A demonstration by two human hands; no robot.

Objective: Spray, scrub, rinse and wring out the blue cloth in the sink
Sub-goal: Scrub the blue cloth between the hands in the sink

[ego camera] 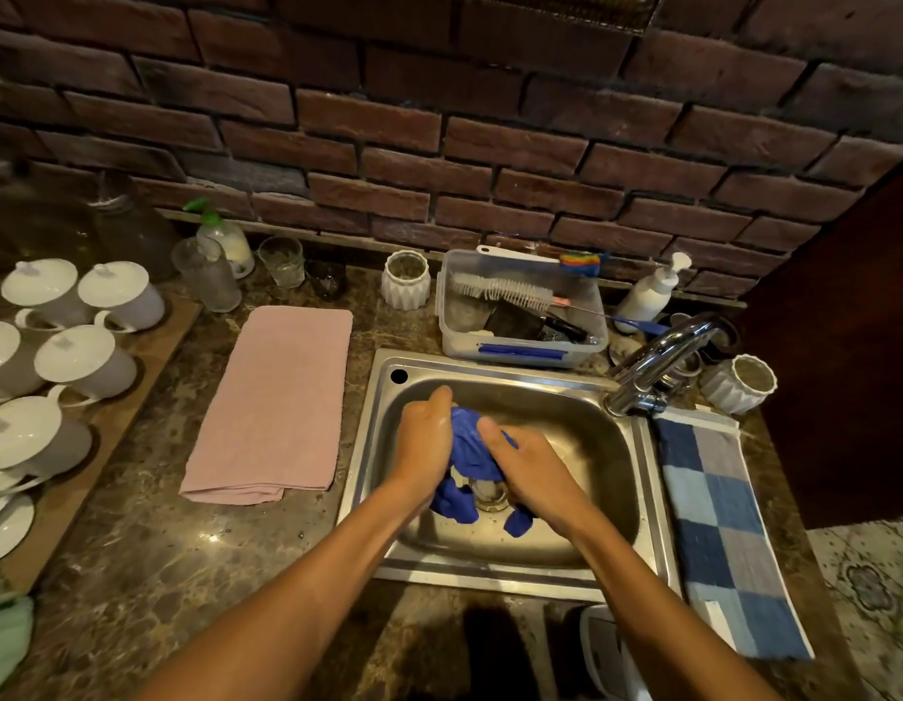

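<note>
The blue cloth (468, 450) is bunched up over the steel sink (611, 450), above the drain. My left hand (423, 440) grips its left side and my right hand (526, 460) grips its right side, thumbs pointing up. Two loose ends of the cloth hang down below my hands near the drain. The chrome tap (659, 359) stands at the sink's back right corner; I see no water running from it.
A folded pink towel (275, 402) lies left of the sink, a blue checked cloth (717, 528) right of it. A plastic box with brushes (523, 308) sits behind the sink. White lidded cups (80, 346) fill the far left. Pump bottles (652, 288) and glasses line the brick wall.
</note>
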